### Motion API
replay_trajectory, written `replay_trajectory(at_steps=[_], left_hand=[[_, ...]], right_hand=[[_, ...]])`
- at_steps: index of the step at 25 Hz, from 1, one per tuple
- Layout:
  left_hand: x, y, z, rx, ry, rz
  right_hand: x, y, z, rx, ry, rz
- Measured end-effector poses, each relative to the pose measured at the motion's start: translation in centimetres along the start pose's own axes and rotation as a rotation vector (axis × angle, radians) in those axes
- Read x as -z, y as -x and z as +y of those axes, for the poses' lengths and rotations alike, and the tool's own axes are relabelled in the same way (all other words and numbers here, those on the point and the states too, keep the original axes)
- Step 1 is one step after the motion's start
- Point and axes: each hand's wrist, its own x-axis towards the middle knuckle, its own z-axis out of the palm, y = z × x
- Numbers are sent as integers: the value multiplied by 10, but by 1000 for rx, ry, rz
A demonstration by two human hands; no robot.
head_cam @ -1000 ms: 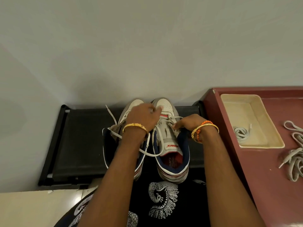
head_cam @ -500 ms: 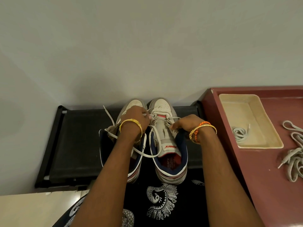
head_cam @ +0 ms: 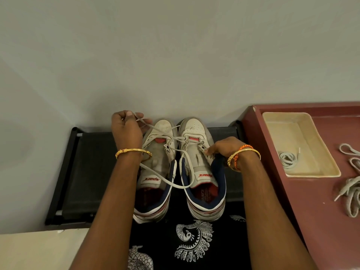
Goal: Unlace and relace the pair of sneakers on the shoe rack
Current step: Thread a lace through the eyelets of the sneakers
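- Sneakers stand side by side on the black shoe rack (head_cam: 87, 172), toes toward the wall, heels toward the person; each long axis runs away from the viewer.
- The left sneaker (head_cam: 155, 168) sits just below and right of the left hand (head_cam: 126, 129); the right sneaker (head_cam: 202, 172) lies just left of the right hand (head_cam: 222, 149).
- The left hand is raised over the left sneaker's toe, fingers curled and pinching one end of the white lace (head_cam: 165, 133).
- From that pinch the lace runs across to the right sneaker's lowest eyelets; another stretch loops loosely over both tongues.
- The right hand rests on the right sneaker's outer eyelet row, fingertips pressed onto the upper; whether they pinch the lace there, I cannot tell.
- To the right, a maroon bench (head_cam: 292, 191) carries a cream tray (head_cam: 311, 172) holding a coiled lace (head_cam: 287, 157), with more loose laces (head_cam: 350, 191) beside it.
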Motion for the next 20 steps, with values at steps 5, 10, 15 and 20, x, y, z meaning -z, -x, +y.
replay_trajectory(at_steps=[5,10,15,20], left_hand=[[-9,3,-24,-184,-905,-263],[-35,9,-43,-377,-1720,-511],[-38,2,-33,-174,-1247,-500],[-48,30,26,54,-503,-631]], right_hand=[[1,4,-2,6,-26,-7],[0,5,-2,44,14,-10],[1,1,0,186,66,59],[-2,24,-27,543,-115,94]])
